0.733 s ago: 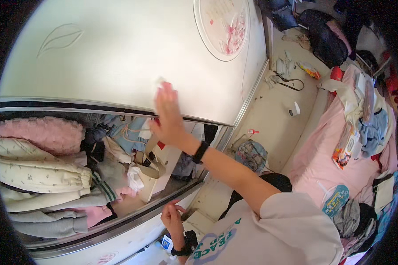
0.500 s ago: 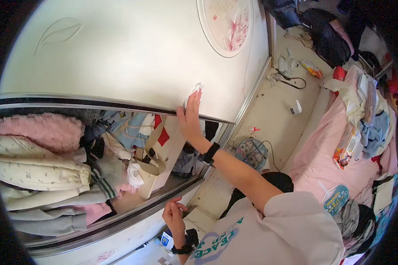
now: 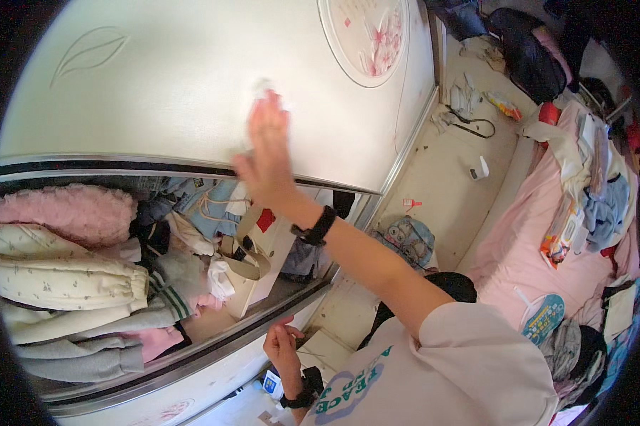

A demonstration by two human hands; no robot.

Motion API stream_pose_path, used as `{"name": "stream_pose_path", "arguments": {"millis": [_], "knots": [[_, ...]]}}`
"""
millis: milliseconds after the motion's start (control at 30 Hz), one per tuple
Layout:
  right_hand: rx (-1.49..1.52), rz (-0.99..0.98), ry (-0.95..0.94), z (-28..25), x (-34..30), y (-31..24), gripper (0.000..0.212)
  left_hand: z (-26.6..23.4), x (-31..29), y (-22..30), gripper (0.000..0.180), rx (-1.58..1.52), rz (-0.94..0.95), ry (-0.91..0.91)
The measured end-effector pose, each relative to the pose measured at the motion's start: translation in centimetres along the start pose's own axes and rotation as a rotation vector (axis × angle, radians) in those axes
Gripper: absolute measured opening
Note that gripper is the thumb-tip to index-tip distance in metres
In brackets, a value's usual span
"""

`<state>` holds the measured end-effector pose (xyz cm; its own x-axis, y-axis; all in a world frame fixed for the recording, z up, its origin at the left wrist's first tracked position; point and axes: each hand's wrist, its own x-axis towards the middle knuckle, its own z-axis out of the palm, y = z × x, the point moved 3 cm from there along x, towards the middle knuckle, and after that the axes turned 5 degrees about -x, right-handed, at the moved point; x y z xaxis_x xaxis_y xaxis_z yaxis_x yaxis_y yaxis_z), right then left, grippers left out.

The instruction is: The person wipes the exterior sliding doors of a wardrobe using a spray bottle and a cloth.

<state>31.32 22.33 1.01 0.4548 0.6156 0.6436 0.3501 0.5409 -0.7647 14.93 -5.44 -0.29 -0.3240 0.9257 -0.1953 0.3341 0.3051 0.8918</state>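
My right hand (image 3: 269, 142) is laid against the cream-white sliding door (image 3: 171, 92) of a wardrobe, its fingers stretched upward and blurred by motion. Under the fingertips a small white wipe (image 3: 264, 86) shows, pressed to the panel. Lower down, my left hand (image 3: 283, 349) hangs in front of the wardrobe's lower edge, fingers loosely bent and somewhat apart, with nothing visible in it. Below the door, the open compartment holds folded clothes (image 3: 71, 280), a pink ruffled garment (image 3: 78, 213) and a beige strap (image 3: 245, 266).
A metal rail (image 3: 192, 172) borders the door's lower edge. To the right, a bed with a pink sheet (image 3: 508, 238) carries clothes, packages and a blue-green fan (image 3: 545, 316). On the floor lie a patterned bag (image 3: 407, 238), a dark cord (image 3: 476, 128) and a white object (image 3: 479, 169).
My right hand has slid the wipe left and upward across the door, away from the lower rail. My left hand has barely moved.
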Motion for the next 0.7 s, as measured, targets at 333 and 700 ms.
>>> {"name": "stream_pose_path", "arguments": {"millis": [333, 700], "knots": [[0.168, 0.823, 0.094, -1.3, -1.2, 10.4, 0.075, -0.2, -0.5, -0.9, 0.035, 0.010, -0.010, -0.025], [0.121, -0.239, -0.054, -0.4, 6.7, -3.4, 0.076, 1.5, 1.2, 1.0, 0.037, 0.083, 0.057, -0.042]]}}
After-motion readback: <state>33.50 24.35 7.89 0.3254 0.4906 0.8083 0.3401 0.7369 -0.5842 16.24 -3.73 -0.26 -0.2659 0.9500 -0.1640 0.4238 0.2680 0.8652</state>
